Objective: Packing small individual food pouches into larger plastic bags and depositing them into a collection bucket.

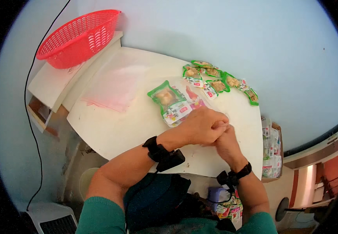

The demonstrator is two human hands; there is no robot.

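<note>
A clear plastic bag (209,103) lies on the white table (113,134) with several green-edged food packets inside. One packet (169,99) shows pale food through its window. My left hand (202,124) is closed at the gathered end of the bag, its fingers curled towards me and partly hidden. Just right of it, my right hand (227,143) meets it with fingers bent at the same end. The plastic between the two hands is mostly covered. Loose small packets (217,85) lie beyond the bag, along the wall side.
Flat clear-pink plastic bags (113,84) are stacked on the table's left. A red plastic basket (75,44) sits on a raised white ledge (50,84). Beyond the right edge stands a carton of packed bags (272,152). More packets (230,207) are below the table.
</note>
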